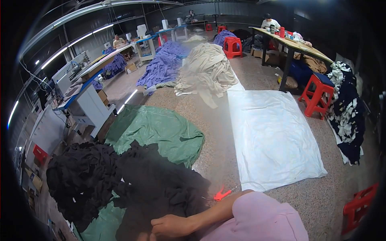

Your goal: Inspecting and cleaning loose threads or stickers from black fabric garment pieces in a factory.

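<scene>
My right hand (pixel 171 225) reaches in from a pink sleeve at the lower edge. Its fingers are curled closed on black cloth (pixel 161 190). Just below it, a small part of my left hand (pixel 146 237) shows at the bottom rim; most of its fingers are cut off. The black cloth lies spread in front of me, with a heap of black pieces (pixel 82 172) to its left. Both rest partly on a green plastic sheet (pixel 161 128). A small red hand tool (pixel 222 194) lies on the floor beside my right forearm, its exact kind unclear.
A white sheet (pixel 277 140) covers the floor at right. Beige (pixel 209 66) and purple (pixel 165 62) cloth piles lie ahead. Red stools (pixel 317 94) and a long table (pixel 297 44) with a seated person stand at right. Sewing machine tables (pixel 86 96) line the left.
</scene>
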Action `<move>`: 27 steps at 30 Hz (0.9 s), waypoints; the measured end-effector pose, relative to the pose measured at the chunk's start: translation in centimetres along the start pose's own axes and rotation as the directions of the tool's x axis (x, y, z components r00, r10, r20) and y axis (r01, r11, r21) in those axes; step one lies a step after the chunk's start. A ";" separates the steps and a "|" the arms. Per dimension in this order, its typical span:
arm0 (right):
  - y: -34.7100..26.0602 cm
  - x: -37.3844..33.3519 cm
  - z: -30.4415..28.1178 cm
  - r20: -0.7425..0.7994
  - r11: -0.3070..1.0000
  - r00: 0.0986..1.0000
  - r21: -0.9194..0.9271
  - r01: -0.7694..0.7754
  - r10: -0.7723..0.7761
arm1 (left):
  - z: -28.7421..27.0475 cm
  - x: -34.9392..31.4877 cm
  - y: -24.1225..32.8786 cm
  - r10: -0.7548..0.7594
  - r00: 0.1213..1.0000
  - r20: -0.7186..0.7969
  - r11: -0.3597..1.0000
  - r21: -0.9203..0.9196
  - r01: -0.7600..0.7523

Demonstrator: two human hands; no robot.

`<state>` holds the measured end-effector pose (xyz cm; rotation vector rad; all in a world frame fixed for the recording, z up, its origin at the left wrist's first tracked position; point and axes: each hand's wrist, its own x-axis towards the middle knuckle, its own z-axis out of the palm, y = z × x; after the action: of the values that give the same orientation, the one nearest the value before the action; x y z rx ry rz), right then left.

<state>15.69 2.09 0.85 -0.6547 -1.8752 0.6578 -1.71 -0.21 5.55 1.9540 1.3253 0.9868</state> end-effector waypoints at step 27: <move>0.6 1.9 -2.8 0.250 0.981 0.966 0.195 0.011 -0.060 | 1.4 -1.5 -1.8 -0.022 0.995 0.102 0.996 -0.080 0.030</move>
<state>17.73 4.23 2.59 -0.4253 -2.0206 0.9230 -1.84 -1.04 2.95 1.8956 1.2327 0.9031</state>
